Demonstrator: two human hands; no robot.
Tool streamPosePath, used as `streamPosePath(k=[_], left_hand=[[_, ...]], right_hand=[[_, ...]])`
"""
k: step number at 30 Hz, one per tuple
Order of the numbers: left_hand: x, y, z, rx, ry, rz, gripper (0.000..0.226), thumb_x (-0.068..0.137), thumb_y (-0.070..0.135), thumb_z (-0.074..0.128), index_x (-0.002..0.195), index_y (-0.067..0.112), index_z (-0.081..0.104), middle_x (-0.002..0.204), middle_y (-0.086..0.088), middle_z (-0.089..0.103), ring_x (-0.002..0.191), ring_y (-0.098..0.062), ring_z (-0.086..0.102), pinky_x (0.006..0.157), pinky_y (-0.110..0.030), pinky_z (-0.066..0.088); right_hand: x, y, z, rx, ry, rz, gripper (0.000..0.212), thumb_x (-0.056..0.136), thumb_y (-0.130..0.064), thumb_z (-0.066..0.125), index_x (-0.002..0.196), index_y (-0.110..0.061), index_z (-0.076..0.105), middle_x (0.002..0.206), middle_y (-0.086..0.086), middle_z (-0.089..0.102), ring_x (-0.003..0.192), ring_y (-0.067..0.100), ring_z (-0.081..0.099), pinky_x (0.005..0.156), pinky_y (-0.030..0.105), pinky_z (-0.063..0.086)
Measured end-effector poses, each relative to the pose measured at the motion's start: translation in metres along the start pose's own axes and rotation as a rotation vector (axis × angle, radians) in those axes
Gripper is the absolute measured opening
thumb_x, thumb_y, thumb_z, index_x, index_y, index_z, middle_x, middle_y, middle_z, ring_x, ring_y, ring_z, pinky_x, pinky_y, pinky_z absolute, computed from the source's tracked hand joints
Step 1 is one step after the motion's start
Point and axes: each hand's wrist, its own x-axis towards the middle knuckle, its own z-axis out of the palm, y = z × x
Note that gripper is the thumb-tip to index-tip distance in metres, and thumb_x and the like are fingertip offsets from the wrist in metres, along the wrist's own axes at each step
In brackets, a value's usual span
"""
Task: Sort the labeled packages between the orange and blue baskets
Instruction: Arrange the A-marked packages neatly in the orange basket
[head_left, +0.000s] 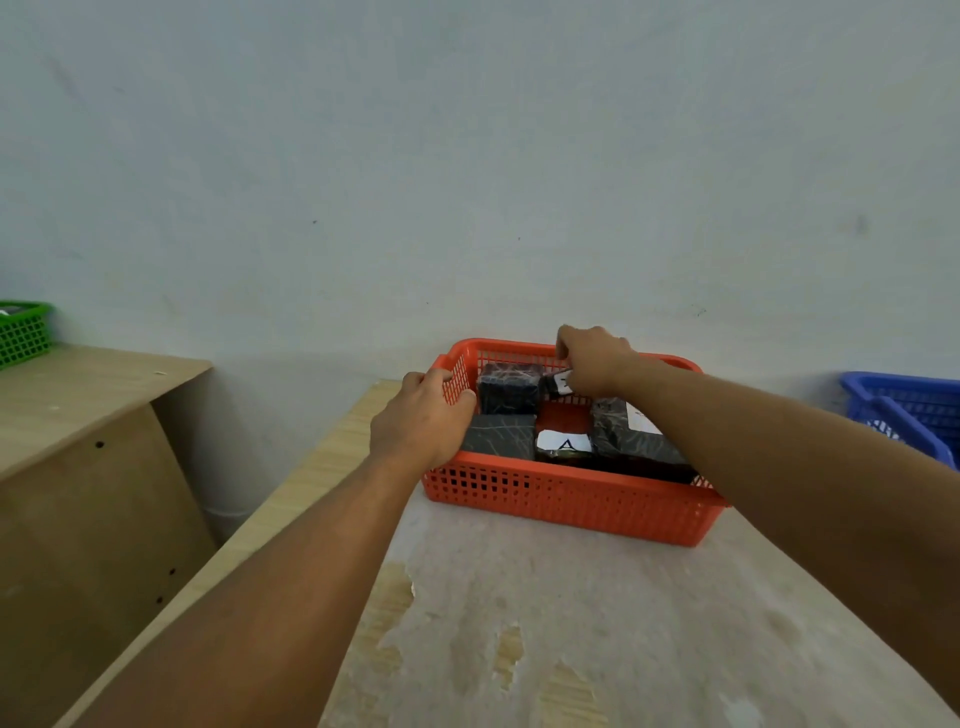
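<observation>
An orange basket (571, 501) stands on the table against the wall. Several black-wrapped packages lie in it; one at the front (563, 446) shows a white label with the letter A, and another (631, 434) at the right has a white label partly under my forearm. My left hand (423, 418) grips the basket's left rim. My right hand (592, 358) reaches over the far side, fingers pinched on a small labeled package (557, 383) at the back. The blue basket (909, 415) sits at the far right, cut by the frame edge.
A green basket (23, 332) rests on a lower wooden cabinet (98, 415) at the left, with a gap between cabinet and table. The table (597, 623) surface in front of the orange basket is worn and peeling. A pale wall rises right behind.
</observation>
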Motion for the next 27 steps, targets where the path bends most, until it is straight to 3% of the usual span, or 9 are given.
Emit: streamPosePath(k=[3, 7, 10, 15, 19, 22, 27], left_hand=[[0.0, 0.0, 0.001, -0.007, 0.005, -0.006, 0.065, 0.087, 0.068, 0.03, 0.141, 0.033, 0.037, 0.14, -0.003, 0.047, 0.115, -0.027, 0.055, 0.08, -0.041, 0.045], [0.0, 0.001, 0.002, -0.005, 0.003, -0.014, 0.065, 0.087, 0.069, 0.03, 0.141, 0.033, 0.036, 0.141, -0.003, 0.046, 0.115, -0.027, 0.056, 0.082, -0.043, 0.046], [0.0, 0.001, 0.001, -0.016, 0.006, -0.014, 0.066, 0.085, 0.069, 0.029, 0.14, 0.034, 0.037, 0.139, -0.002, 0.047, 0.114, -0.027, 0.056, 0.078, -0.041, 0.043], [0.0, 0.001, 0.001, -0.002, 0.0, -0.014, 0.065, 0.087, 0.069, 0.029, 0.141, 0.033, 0.035, 0.14, -0.004, 0.047, 0.115, -0.027, 0.055, 0.083, -0.044, 0.047], [0.0, 0.0, 0.001, -0.005, 0.003, -0.013, 0.065, 0.087, 0.069, 0.03, 0.141, 0.033, 0.036, 0.14, -0.004, 0.047, 0.115, -0.027, 0.055, 0.082, -0.043, 0.046], [0.0, -0.001, -0.001, -0.034, 0.005, -0.008, 0.063, 0.087, 0.067, 0.031, 0.139, 0.033, 0.038, 0.139, -0.003, 0.048, 0.116, -0.027, 0.054, 0.083, -0.043, 0.044], [-0.001, 0.001, -0.002, -0.041, -0.004, -0.004, 0.062, 0.086, 0.065, 0.03, 0.139, 0.034, 0.039, 0.139, -0.001, 0.047, 0.117, -0.026, 0.053, 0.08, -0.04, 0.039]], right_hand=[[0.0, 0.004, -0.008, 0.172, 0.012, 0.059, 0.024, 0.086, -0.008, 0.062, 0.109, -0.013, 0.059, 0.1, 0.004, 0.054, 0.09, 0.024, 0.054, 0.071, 0.033, 0.042], [-0.003, 0.008, -0.01, 0.326, -0.037, 0.102, 0.008, 0.084, -0.008, 0.065, 0.089, -0.014, 0.063, 0.091, 0.001, 0.063, 0.086, 0.021, 0.061, 0.063, 0.029, 0.047], [-0.003, 0.013, -0.01, 0.401, -0.058, 0.102, 0.012, 0.083, -0.002, 0.063, 0.086, -0.013, 0.064, 0.089, 0.005, 0.067, 0.083, 0.021, 0.064, 0.062, 0.03, 0.052], [0.0, 0.014, -0.015, 0.302, -0.116, -0.032, 0.029, 0.084, 0.005, 0.051, 0.088, -0.015, 0.072, 0.091, -0.001, 0.067, 0.088, 0.021, 0.063, 0.073, 0.038, 0.054], [0.004, 0.003, -0.009, 0.069, -0.231, -0.139, 0.038, 0.078, 0.01, 0.043, 0.084, -0.013, 0.072, 0.085, -0.006, 0.065, 0.085, 0.021, 0.06, 0.07, 0.034, 0.049], [0.008, -0.003, 0.009, -0.078, -0.339, -0.167, 0.034, 0.08, 0.006, 0.047, 0.1, -0.013, 0.067, 0.104, 0.0, 0.065, 0.088, 0.02, 0.056, 0.07, 0.034, 0.043], [0.011, 0.001, 0.03, -0.186, -0.213, -0.12, 0.029, 0.083, -0.01, 0.06, 0.108, -0.023, 0.052, 0.112, -0.001, 0.053, 0.105, 0.023, 0.049, 0.092, 0.049, 0.033]])
